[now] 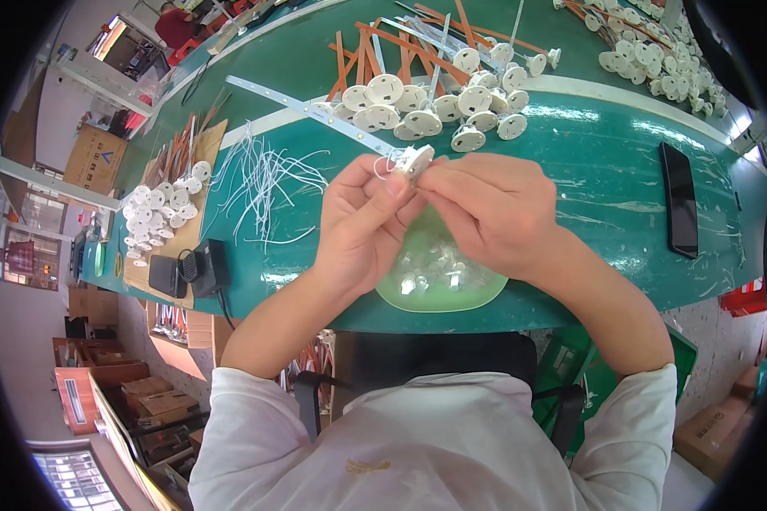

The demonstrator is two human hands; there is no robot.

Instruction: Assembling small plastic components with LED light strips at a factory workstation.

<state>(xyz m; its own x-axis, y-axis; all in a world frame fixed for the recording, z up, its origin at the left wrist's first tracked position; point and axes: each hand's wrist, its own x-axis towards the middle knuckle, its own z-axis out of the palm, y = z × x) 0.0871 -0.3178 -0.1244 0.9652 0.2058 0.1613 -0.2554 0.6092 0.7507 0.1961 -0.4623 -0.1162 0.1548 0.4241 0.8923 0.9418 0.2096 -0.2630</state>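
My left hand (354, 226) is closed round a white round cap (417, 160), holding it between thumb and fingers above the table. From the cap a narrow strip with small LEDs (315, 113) runs up and to the left, and a thin white wire (383, 167) loops beside it. The fingers of my right hand (498, 204) are pinched together at the cap's right edge; whatever lies between their tips is too small to make out. Below both hands rests a light green bowl (439, 301) holding small clear pieces (435, 266).
Beyond my hands lie several white caps (383, 88) with brown and white strips; more caps (656, 64) lie far right and others (158, 204) on cardboard at left. Loose white wires (268, 183) lie left, near a black adapter (211, 266). A phone (679, 200) is at right.
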